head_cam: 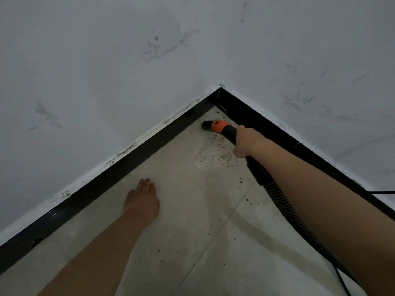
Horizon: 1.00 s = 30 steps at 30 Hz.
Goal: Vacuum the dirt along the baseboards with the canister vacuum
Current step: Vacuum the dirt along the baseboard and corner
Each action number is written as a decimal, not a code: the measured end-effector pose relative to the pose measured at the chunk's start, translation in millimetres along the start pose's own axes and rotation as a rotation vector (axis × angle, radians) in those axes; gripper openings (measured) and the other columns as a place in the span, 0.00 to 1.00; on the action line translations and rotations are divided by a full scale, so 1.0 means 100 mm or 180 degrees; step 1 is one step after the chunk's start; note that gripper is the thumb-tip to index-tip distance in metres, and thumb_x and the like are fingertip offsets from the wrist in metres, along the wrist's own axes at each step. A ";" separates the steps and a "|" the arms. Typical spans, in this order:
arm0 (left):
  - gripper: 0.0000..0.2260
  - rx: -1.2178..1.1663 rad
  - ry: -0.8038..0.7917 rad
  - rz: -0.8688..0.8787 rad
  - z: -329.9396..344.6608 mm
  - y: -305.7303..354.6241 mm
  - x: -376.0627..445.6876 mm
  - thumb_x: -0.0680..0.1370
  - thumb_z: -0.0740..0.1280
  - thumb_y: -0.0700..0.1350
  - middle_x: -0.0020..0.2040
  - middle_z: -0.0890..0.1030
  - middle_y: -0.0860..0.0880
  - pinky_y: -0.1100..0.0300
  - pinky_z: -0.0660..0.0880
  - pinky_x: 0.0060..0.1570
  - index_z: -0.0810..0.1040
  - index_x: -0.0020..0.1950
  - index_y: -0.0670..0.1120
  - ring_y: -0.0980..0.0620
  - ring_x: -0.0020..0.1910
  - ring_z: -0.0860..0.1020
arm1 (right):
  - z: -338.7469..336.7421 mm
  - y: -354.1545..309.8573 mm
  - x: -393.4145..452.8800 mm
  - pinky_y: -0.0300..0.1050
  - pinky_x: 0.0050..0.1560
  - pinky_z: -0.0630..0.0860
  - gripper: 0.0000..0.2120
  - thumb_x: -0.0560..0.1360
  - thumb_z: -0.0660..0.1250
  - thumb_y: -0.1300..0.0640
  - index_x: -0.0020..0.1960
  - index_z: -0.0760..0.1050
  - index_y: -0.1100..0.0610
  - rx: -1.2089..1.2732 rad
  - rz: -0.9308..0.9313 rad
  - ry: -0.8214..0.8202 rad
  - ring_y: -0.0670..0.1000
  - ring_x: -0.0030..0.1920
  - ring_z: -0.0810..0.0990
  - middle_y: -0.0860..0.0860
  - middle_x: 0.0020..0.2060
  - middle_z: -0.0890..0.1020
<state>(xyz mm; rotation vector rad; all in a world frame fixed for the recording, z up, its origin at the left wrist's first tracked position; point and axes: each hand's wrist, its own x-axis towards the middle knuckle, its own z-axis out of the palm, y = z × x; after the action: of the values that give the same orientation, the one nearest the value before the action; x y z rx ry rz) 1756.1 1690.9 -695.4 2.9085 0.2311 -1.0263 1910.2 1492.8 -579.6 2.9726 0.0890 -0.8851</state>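
While right hand (244,144) grips, nozzle (213,126) ahead

Right hand (245,142) grips with curled fingers; left hand (142,201) extends flat.

The person is wearing nothing on either forearm: no sleeve is showing, and both arms are reaching in bare from the lower edge. The left hand (142,201) and the right hand (245,142) are wearing no glove, ring or watch.
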 end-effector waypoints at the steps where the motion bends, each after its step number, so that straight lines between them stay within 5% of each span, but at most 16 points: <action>1: 0.25 -0.0007 0.0016 -0.0004 -0.01 0.01 0.01 0.83 0.46 0.48 0.78 0.42 0.45 0.56 0.50 0.74 0.43 0.77 0.40 0.50 0.77 0.43 | -0.02 0.02 0.05 0.42 0.29 0.67 0.28 0.73 0.65 0.63 0.70 0.58 0.63 0.0055 0.0042 0.0050 0.50 0.33 0.70 0.53 0.34 0.66; 8: 0.25 -0.0029 0.0065 -0.0083 -0.08 -0.01 0.13 0.84 0.46 0.48 0.78 0.41 0.44 0.56 0.50 0.74 0.43 0.77 0.40 0.49 0.77 0.43 | -0.07 0.06 0.40 0.44 0.29 0.67 0.28 0.73 0.64 0.64 0.70 0.56 0.62 0.0478 0.0246 0.0281 0.51 0.32 0.69 0.54 0.36 0.67; 16: 0.25 -0.0061 0.0009 -0.0159 -0.02 -0.03 0.09 0.84 0.45 0.48 0.78 0.41 0.45 0.57 0.50 0.74 0.43 0.77 0.40 0.50 0.77 0.43 | 0.01 0.11 0.59 0.44 0.42 0.69 0.31 0.74 0.63 0.63 0.72 0.52 0.64 0.0819 0.0394 0.0323 0.55 0.45 0.71 0.60 0.56 0.73; 20: 0.25 0.0014 0.0028 -0.0158 0.00 -0.03 0.07 0.83 0.46 0.49 0.78 0.42 0.45 0.57 0.51 0.74 0.43 0.77 0.40 0.49 0.77 0.43 | 0.06 0.06 0.55 0.43 0.43 0.69 0.29 0.74 0.64 0.64 0.71 0.54 0.64 0.0870 0.0364 0.0302 0.58 0.51 0.76 0.60 0.57 0.73; 30: 0.25 0.0055 0.0030 -0.0075 -0.12 -0.01 0.07 0.84 0.46 0.48 0.78 0.41 0.45 0.56 0.50 0.74 0.43 0.77 0.41 0.49 0.77 0.43 | 0.51 -0.13 0.03 0.43 0.41 0.71 0.25 0.72 0.65 0.64 0.66 0.59 0.62 0.0703 -0.0184 0.0155 0.56 0.50 0.77 0.59 0.54 0.75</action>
<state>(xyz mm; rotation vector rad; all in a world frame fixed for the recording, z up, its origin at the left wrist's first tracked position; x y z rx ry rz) 1768.7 1693.4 -691.0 2.9336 0.2590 -1.0235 1884.6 1503.0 -624.2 3.2124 0.0843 -0.8826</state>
